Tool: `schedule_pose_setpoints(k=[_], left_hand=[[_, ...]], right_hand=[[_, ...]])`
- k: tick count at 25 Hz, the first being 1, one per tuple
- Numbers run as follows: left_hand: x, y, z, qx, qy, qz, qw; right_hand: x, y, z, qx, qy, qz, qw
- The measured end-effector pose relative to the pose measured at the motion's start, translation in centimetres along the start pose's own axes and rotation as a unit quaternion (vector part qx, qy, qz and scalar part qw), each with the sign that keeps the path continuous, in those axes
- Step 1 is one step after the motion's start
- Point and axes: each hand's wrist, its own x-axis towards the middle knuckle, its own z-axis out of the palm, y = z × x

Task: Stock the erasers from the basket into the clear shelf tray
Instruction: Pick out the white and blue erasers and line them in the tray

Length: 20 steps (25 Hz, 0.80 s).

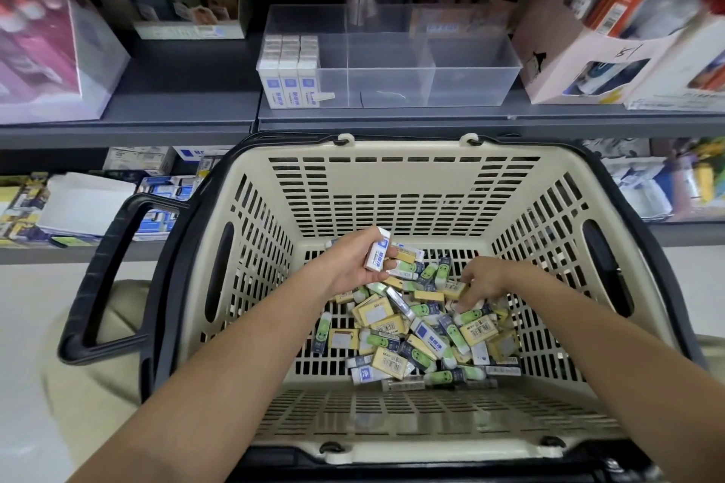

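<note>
- Left hand (353, 267) is clenched on one white-and-blue eraser (378, 250), held just above the pile near the far wall of the basket (392, 200).
- The held eraser's long axis is tilted, its upper end pointing away from the person, roughly toward the shelf (157, 118).
- Right hand (482, 280) has its fingers curled down into the loose erasers (423, 329). I cannot tell whether it grips one.
- The clear tray (470, 86) sits on the shelf beyond the basket's far rim, ahead of and above both hands.
- The stocked erasers (290, 67) stand on end in the tray's left compartment. The middle and right compartments look bare.
- Key relation: the left hand is the nearer to that left compartment, which lies forward, up and slightly left of it.
- Judgement: the held eraser needs turning upright to match the rows.
</note>
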Motion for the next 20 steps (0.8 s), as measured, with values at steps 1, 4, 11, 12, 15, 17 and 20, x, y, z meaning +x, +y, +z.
schedule_pose_setpoints(k=[1,4,11,12,15,17,20], left_hand=[[0.0,-0.1,0.0,0.008,-0.004,-0.002,1.000],[0.0,-0.3,-0.1,0.017,-0.010,-0.012,1.000],[0.1,-0.7,0.0,0.038,-0.008,-0.028,0.999],[0.1,-0.8,0.1,0.045,-0.002,-0.023,0.999],[0.0,-1.1,0.1,0.064,-0.002,-0.008,0.998],[0.0,-1.3,0.1,0.053,-0.014,0.003,0.998],[-0.1,-1.0,0.6,0.005,-0.024,0.044,0.999]], right_hand=[[0.0,-0.1,0.1,0.008,-0.008,-0.002,1.000],[0.1,-0.1,-0.1,0.006,-0.035,-0.014,0.999],[-0.8,-0.5,-1.4,0.103,-0.015,-0.083,0.991],[-1.0,-0.8,-1.8,0.129,-0.001,-0.098,0.987],[-1.6,-2.1,-2.1,0.267,0.017,-0.130,0.955],[-2.2,-3.2,-2.0,0.347,0.011,-0.151,0.926],[-3.1,-4.8,-1.8,0.414,0.000,-0.193,0.890]])
